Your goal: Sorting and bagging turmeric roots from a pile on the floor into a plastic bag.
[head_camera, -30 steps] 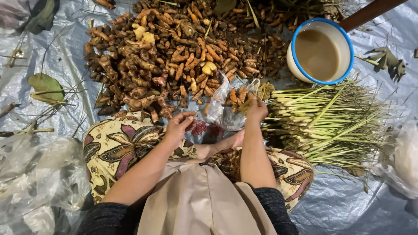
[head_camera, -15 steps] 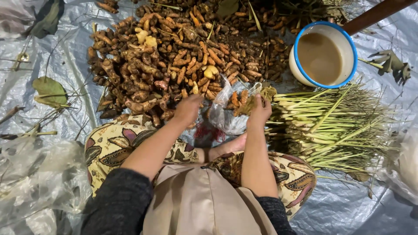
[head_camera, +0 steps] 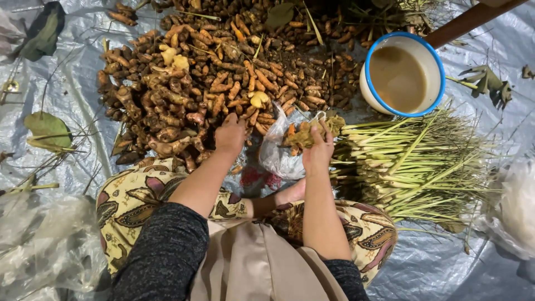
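Left hand (head_camera: 231, 134) is down on the near edge of the pile of brown and orange roots (head_camera: 212, 83) that fills the upper middle of the frame, fingers curled over the roots; whether it has actually closed on one, I cannot tell from here. Right hand (head_camera: 319, 147) is up at centre frame, fingers pinched on the rim of a clear plastic bag (head_camera: 281, 153), holding its mouth open, with a yellowish clump of root (head_camera: 304, 134) right at the fingertips. The bag sits just below the pile, between the two hands, and a few orange pieces show through its film. To the right of the bag lies a sheaf of pale green stalks (head_camera: 412, 161), spread like a fan across the right middle. Above that, upper right, a white bowl with a blue rim (head_camera: 440, 83) holds murky brown liquid. Everything rests on a grey plastic sheet (head_camera: 72, 72), with a loose green leaf (head_camera: 47, 128) at the left edge. Patterned cloth (head_camera: 134, 200) covers the person's knees along the bottom.
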